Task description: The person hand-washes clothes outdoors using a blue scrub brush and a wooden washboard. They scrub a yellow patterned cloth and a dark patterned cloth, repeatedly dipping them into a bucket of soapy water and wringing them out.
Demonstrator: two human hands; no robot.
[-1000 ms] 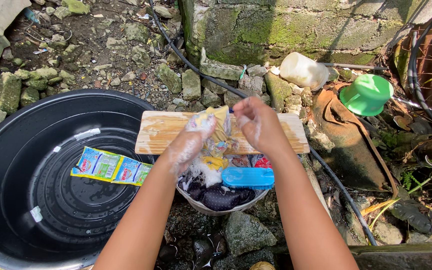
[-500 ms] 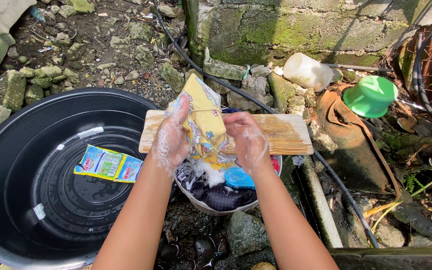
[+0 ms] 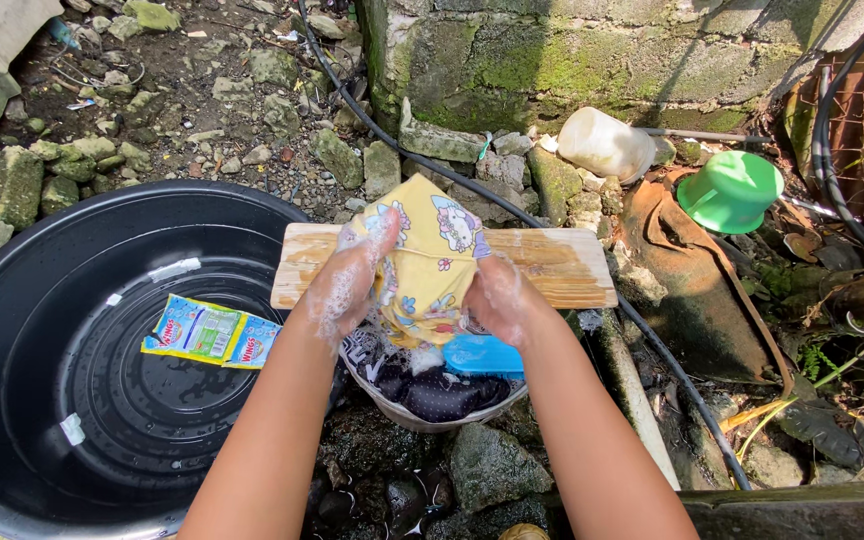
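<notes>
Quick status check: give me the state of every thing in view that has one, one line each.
Left hand: soapy, gripping the cloth.
Right hand: soapy, gripping the cloth.
Yellow printed cloth: wet, bunched between both hands.
Wooden washboard: lying flat, wet.
Small white basin: full of dark laundry.
Big black plastic tub: wet, two sachets inside.
Green plastic dipper: tipped over.

Yellow cartoon-print cloth [image 3: 430, 250], black tub [image 3: 42, 330] (green dipper [image 3: 730, 190] apart).
</notes>
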